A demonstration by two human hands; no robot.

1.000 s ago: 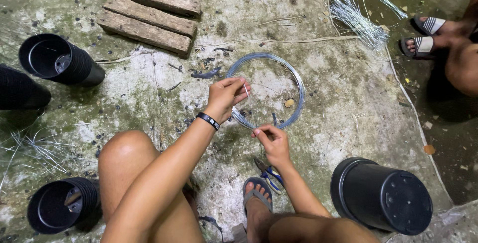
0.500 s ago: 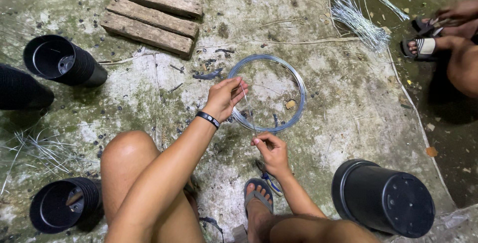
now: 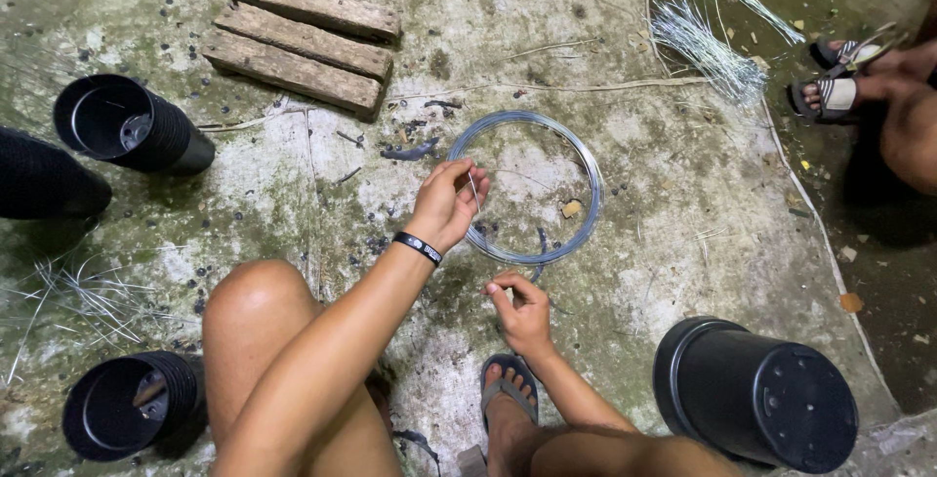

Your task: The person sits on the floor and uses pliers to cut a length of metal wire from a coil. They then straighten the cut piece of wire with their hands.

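A coil of thin grey wire (image 3: 586, 172) lies flat on the stained concrete floor. My left hand (image 3: 444, 206), with a black wristband, pinches a thin strand of wire (image 3: 474, 187) at the coil's left edge. My right hand (image 3: 520, 311) hangs lower, just below the coil, with its fingers curled around the strand's lower end. My bare knee (image 3: 256, 293) and my foot in a sandal (image 3: 506, 389) sit below the hands.
Stacks of black plastic pots lie at the left (image 3: 127, 125), bottom left (image 3: 122, 407) and bottom right (image 3: 756, 394). Three wooden slats (image 3: 298, 42) lie at the top. Cut wire pieces (image 3: 705, 42) lie top right, near another person's sandalled feet (image 3: 839, 82).
Both my hands have moved down toward me, the right hand most, and it now covers the pliers seen on the floor before. The other person's hand reached to their foot and withdrew.
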